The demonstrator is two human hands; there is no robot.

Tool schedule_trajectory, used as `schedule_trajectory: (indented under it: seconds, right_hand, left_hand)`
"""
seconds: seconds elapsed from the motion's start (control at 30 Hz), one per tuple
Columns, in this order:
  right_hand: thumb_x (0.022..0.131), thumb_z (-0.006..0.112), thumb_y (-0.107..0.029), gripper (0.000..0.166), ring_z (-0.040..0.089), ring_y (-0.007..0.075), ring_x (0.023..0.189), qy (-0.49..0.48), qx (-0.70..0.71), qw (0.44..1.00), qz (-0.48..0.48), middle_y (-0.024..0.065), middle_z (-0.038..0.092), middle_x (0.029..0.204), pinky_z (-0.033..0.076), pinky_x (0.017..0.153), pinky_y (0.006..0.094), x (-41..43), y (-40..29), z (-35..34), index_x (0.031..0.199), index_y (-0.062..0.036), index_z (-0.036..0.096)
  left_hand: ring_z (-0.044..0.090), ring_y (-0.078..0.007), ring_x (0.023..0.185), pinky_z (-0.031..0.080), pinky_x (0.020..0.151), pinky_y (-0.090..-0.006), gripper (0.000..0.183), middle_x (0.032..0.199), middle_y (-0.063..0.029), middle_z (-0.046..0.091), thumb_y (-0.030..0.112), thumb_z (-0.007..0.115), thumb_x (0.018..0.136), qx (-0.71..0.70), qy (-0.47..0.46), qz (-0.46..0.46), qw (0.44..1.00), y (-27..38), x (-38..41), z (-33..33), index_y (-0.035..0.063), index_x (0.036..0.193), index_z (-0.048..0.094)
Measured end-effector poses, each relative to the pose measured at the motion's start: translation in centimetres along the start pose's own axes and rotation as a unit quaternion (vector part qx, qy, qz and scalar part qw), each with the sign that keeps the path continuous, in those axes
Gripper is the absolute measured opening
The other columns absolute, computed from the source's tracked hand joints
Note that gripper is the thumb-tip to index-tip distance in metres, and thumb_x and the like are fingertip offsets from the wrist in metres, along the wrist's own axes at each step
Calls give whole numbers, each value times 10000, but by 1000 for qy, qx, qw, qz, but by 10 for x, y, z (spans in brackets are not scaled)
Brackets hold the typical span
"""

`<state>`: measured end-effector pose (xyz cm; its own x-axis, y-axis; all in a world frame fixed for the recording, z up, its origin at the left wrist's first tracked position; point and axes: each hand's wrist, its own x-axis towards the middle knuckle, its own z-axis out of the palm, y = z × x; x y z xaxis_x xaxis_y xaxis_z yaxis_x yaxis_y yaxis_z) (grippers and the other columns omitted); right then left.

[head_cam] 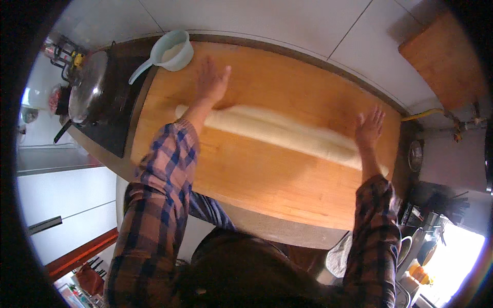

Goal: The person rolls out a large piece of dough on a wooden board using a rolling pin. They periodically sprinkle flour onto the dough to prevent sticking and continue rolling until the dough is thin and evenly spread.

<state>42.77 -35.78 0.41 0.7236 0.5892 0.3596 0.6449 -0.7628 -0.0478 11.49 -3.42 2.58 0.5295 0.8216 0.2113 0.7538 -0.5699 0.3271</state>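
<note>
A long pale roll, apparently dough [285, 136], lies slantwise across a large wooden board [246, 169]. My left hand [212, 81] is spread above its left part, palm down, with the wrist crossing over the roll. Near the roll's right end is my right hand [370, 125], fingers apart, its wrist passing over that end. Neither hand grips anything; whether the wrists touch the roll I cannot tell. A pale plastic dipper [173, 52] with a white content stands at the board's upper left corner, its handle pointing down and left.
Left of the board is a dark cooktop [111, 134] with a lidded pan [88, 88]. A tiled wall [269, 19] runs behind the board. At the right are a yellow hose [423, 114], a round metal item [415, 156] and kitchen utensils; a second wooden board [448, 57] is at the upper right.
</note>
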Motion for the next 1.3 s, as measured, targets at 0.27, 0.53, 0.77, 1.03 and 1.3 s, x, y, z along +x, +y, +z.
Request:
schedule_trajectory:
  seconds: [0.27, 0.53, 0.77, 1.03, 1.3]
  right_hand:
    - [957, 261, -413, 570, 305, 366, 1308, -84, 18, 995, -59, 196, 377, 1385, 194, 1068, 494, -155, 18, -48, 1332, -1, 382]
    - [917, 465, -341, 416, 439, 341, 1182, 97, 69, 992, -52, 172, 491, 1269, 342, 976, 485, 60, 36, 41, 1229, -67, 493]
    - [920, 434, -316, 329, 536, 360, 927, -84, 20, 996, -10, 160, 593, 993, 406, 819, 494, 47, 40, 31, 964, -37, 601]
    - [931, 332, -304, 413, 429, 311, 1200, -176, 39, 980, -80, 163, 513, 1223, 246, 1038, 467, -242, 45, -94, 1180, -48, 538]
    - [962, 279, -390, 559, 227, 322, 1351, -52, 2, 999, -3, 162, 232, 1472, 186, 1071, 477, -126, 54, -39, 1397, -38, 293]
  left_hand:
    - [283, -339, 1310, 224, 1030, -537, 563, 1384, -173, 360, 325, 442, 891, 105, -70, 105, 986, -53, -147, -31, 24, 1356, 344]
    - [514, -330, 993, 353, 916, -471, 344, 1018, -134, 584, 339, 463, 891, 12, 14, 30, 999, -32, 49, 28, 28, 1003, 559]
    - [508, -319, 912, 374, 840, -465, 243, 918, -129, 575, 293, 497, 865, 103, 78, 190, 973, -39, 47, 36, 58, 901, 548]
    - [376, -376, 1221, 200, 1062, -528, 463, 1274, -227, 433, 236, 558, 818, 53, -106, 162, 980, -75, -207, -62, -39, 1180, 473]
    - [207, -343, 1349, 145, 1100, -456, 604, 1432, -221, 266, 390, 414, 920, -94, 67, -59, 992, -71, -89, -15, -22, 1351, 320]
